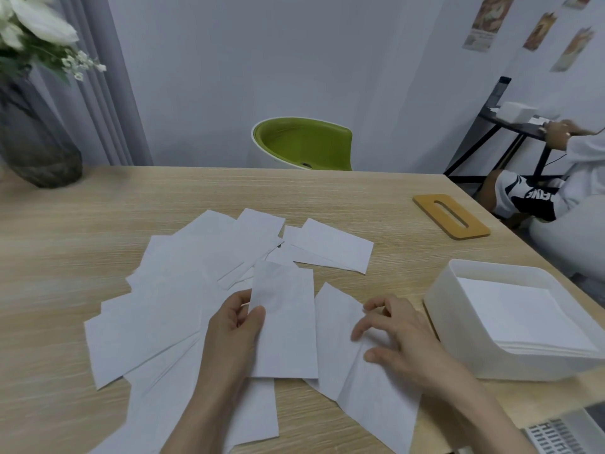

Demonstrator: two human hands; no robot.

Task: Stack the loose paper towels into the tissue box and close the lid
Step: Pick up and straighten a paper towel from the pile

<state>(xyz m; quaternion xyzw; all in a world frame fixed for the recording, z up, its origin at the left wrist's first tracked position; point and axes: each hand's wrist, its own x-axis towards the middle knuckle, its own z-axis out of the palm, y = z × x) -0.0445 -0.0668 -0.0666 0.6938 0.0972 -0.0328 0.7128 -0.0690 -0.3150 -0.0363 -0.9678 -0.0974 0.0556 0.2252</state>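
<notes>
Loose paper towels (183,309) lie fanned and overlapping across the middle of the light wooden counter (65,244), reaching from near its centre toward the near edge; a smaller overlapping group (330,247) sits a little farther back, toward the far side. The left hand (234,329) pinches one towel (284,322) between thumb and curled fingers at its left edge, the sheet lying roughly upright in view over the others; the right hand (393,332) has its fingers spread and bent, fingertips pressing down on another towel (353,371) that lies slanted toward the near edge, just beside the box.

The white tissue box (458,322) stands open near the counter's right edge, close to the near right corner; a squared stack of white towels (517,319) already lies inside it, its edges showing at the box's low near side. The wooden lid (450,216), with a long oval slot, lies flat on the counter well apart from the box, toward the far right corner.

At the far left corner stands a dark glass vase (36,142) holding white flowers (36,24); beyond the far edge a green and white chair (302,144) faces the counter. To the right, off the counter, another person (576,165) in white sits at a dark table (510,129); pictures (537,31) hang on the wall above.
</notes>
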